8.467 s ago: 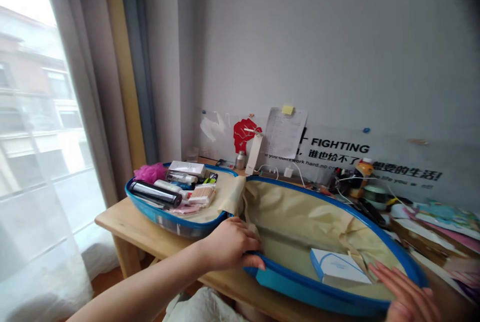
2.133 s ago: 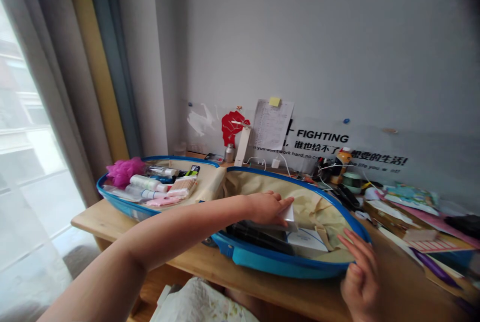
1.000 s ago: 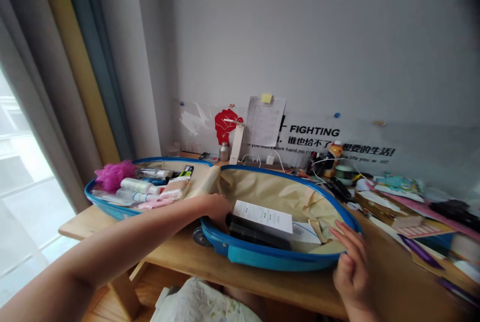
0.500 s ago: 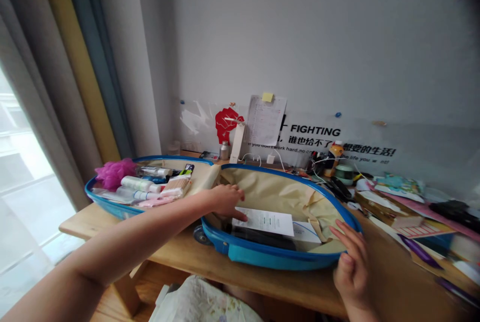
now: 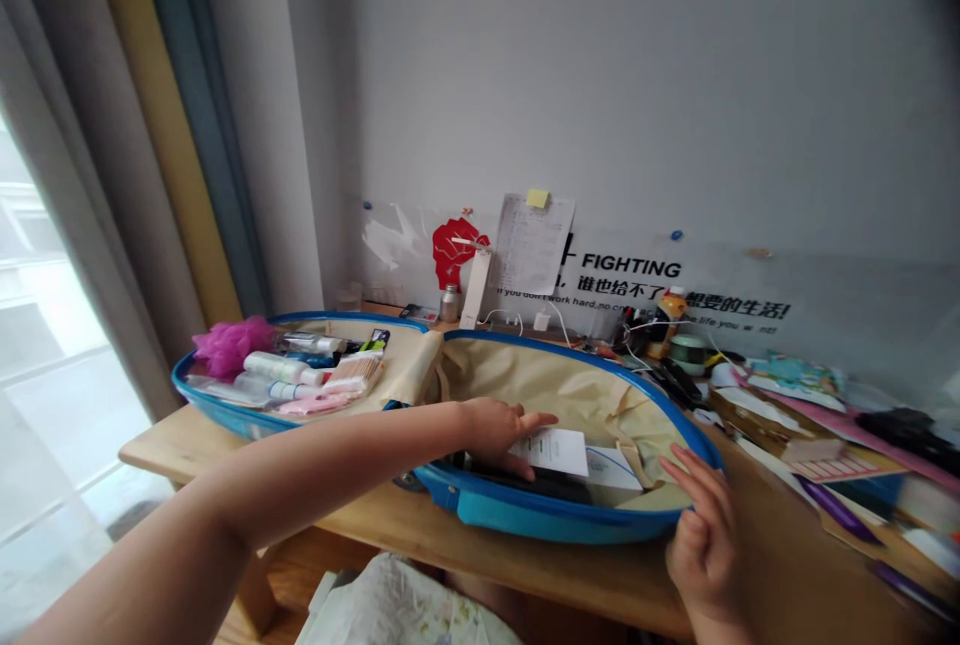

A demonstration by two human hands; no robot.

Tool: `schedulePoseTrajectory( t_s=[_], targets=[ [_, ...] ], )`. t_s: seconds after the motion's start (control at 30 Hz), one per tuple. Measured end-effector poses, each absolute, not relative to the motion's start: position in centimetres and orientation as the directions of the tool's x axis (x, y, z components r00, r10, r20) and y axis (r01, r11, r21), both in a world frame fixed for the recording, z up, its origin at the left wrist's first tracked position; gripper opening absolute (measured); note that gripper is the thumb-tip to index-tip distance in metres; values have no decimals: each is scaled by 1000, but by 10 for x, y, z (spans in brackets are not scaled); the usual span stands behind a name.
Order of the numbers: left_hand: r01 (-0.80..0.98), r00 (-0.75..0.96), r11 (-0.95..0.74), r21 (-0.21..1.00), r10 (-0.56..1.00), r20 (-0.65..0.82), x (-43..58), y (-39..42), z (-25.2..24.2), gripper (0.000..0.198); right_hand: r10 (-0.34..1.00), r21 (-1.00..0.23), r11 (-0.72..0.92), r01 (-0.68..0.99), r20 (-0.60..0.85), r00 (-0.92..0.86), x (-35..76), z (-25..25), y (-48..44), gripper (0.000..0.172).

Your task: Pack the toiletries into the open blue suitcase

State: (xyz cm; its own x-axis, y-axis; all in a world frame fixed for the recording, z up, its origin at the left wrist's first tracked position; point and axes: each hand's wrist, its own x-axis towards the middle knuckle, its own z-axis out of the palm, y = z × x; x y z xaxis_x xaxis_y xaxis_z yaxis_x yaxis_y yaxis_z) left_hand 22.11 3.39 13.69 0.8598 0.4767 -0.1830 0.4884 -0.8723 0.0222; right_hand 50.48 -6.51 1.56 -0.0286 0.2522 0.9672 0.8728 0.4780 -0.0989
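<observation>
On the desk's near side, the left hand (image 5: 499,430) grips the left end of a white box (image 5: 556,450), fingers stretched over its top, thumb on the near edge. That box lies flat inside the right half of an open blue suitcase (image 5: 547,517), on top of a black item (image 5: 525,481) and just beside a blue-and-white box (image 5: 611,470). The right hand (image 5: 701,535) holds nothing; its fingers are loosely open, tips touching the case's right rim.

Risk, my read: the grip covers one end only, so the white box could tilt or slide off the black item. The shell sits near the front edge of the wooden desk (image 5: 480,557), so a hard push on the rim could shove it. Loose beige lining (image 5: 555,387) bunches behind the boxes and could snag.

The left half of the case (image 5: 225,412) holds a pink bath pouf (image 5: 234,343), bottles (image 5: 281,367) and cotton swabs (image 5: 360,372). Piled papers (image 5: 795,425) and an orange-capped bottle (image 5: 673,310) crowd the right side.
</observation>
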Motion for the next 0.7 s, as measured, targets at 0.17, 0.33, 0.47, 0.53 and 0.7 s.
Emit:
schedulePoseTrajectory(
  t_s=[0.17, 0.33, 0.47, 0.53, 0.7],
  targets=[
    [478, 861, -878, -34, 475, -179, 230, 30, 137, 78, 274, -107, 469, 876, 961, -29, 505, 16, -67, 49],
    [474, 851, -876, -88, 481, -211, 221, 35, 143, 71, 265, -83, 481, 873, 963, -54, 505, 16, -67, 47],
    [500, 832, -865, -46, 494, -253, 215, 40, 139, 62, 250, -85, 484, 871, 967, -45, 505, 16, -66, 47],
    [502, 833, -864, -25, 491, -255, 217, 41, 135, 63, 250, -87, 481, 873, 967, -41, 504, 16, -66, 48],
    [529, 823, -849, 10, 510, -249, 228, 40, 129, 61, 261, -99, 482, 871, 965, -35, 504, 16, -66, 48]
  ],
)
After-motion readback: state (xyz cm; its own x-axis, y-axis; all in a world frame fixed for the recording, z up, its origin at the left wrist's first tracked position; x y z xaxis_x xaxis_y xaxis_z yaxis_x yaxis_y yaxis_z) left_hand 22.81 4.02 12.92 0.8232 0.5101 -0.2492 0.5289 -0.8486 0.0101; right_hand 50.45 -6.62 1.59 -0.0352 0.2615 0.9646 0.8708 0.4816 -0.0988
